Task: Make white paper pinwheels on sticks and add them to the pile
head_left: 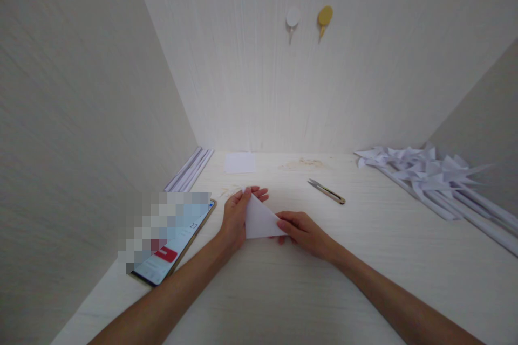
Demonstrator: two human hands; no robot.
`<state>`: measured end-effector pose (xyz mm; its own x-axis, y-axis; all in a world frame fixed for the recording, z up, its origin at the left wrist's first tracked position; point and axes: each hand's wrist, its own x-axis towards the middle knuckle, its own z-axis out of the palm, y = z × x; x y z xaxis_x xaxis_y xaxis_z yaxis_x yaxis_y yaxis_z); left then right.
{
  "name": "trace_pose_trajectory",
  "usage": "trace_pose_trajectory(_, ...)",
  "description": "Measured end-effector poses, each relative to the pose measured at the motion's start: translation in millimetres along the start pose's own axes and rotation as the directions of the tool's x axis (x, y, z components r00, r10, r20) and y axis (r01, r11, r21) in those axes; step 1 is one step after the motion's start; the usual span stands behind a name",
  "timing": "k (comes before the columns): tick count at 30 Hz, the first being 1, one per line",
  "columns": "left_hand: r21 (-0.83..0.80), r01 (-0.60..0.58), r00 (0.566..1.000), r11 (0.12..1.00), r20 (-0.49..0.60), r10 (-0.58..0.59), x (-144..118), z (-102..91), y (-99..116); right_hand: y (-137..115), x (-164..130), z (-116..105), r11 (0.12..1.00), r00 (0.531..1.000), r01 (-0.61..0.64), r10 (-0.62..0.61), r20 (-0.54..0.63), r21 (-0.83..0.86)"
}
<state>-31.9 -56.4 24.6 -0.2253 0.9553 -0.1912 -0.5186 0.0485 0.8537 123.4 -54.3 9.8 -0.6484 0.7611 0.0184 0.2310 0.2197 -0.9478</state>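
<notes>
A white sheet of paper folded into a triangle (pixel 259 221) lies on the pale wooden table (pixel 283 291) in front of me. My left hand (pixel 237 215) holds its left edge, with fingertips at the top corner. My right hand (pixel 305 232) presses down on the triangle's lower right corner. Both hands touch the paper.
A phone (pixel 172 242) lies at the left, next to my left forearm. A small pair of snips (pixel 327 192) lies behind my right hand. A square white sheet (pixel 240 162) and rolled paper sticks (pixel 189 170) are at the back left. Several paper pinwheels (pixel 433 178) are piled at the right. Two wall hooks (pixel 307 19) hang above.
</notes>
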Motion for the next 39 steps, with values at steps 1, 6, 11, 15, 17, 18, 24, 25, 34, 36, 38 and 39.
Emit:
trace_pose_trajectory(1,-0.018,-0.011,1.000,1.000,-0.013,0.011,1,-0.4,1,0,0,0,1.000,1.000,0.011,-0.011,-0.023,-0.015)
trace_pose_trajectory(6,-0.151,-0.004,0.999,0.989,-0.048,-0.004,2,1.8,2,3,5,-2,0.996,0.980,0.050,-0.036,-0.198,0.069)
trace_pose_trajectory(11,-0.242,0.054,0.998,0.969,-0.015,-0.059,-1,3.9,-1,10,10,-3,0.927,0.915,0.051,0.105,-0.389,0.370)
trace_pose_trajectory(15,-0.285,0.075,0.997,0.956,0.033,-0.069,-2,2.6,-5,12,12,-2,0.774,0.879,0.137,0.193,-0.436,0.619)
trace_pose_trajectory(17,-0.302,0.080,0.996,0.950,0.052,-0.067,-4,3.7,-6,10,12,0,0.708,0.865,0.188,0.209,-0.456,0.681)
trace_pose_trajectory(18,-0.309,0.080,0.996,0.948,0.060,-0.064,-5,5.1,-7,9,12,1,0.683,0.855,0.214,0.216,-0.473,0.698)
trace_pose_trajectory(24,-0.343,0.049,0.997,0.938,0.075,-0.024,-5,23.6,-14,3,17,6,0.612,0.725,0.356,0.296,-0.622,0.706)
trace_pose_trajectory(25,-0.349,0.040,0.997,0.936,0.072,-0.016,-4,26.9,-16,3,19,7,0.609,0.697,0.378,0.308,-0.647,0.697)
trace_pose_trajectory(34,-0.303,-0.017,1.000,0.953,0.000,0.018,1,35.6,-29,9,37,7,0.604,0.516,0.515,0.348,-0.783,0.608)
trace_pose_trajectory(36,-0.265,-0.026,1.000,0.964,-0.005,0.026,2,34.9,-30,12,38,6,0.627,0.491,0.517,0.339,-0.802,0.582)
trace_pose_trajectory(38,-0.234,-0.025,1.000,0.972,-0.006,0.024,2,34.4,-30,13,38,5,0.647,0.472,0.516,0.332,-0.817,0.561)
trace_pose_trajectory(39,-0.225,-0.022,1.000,0.974,-0.007,0.021,3,34.2,-30,13,38,4,0.649,0.470,0.515,0.332,-0.818,0.560)
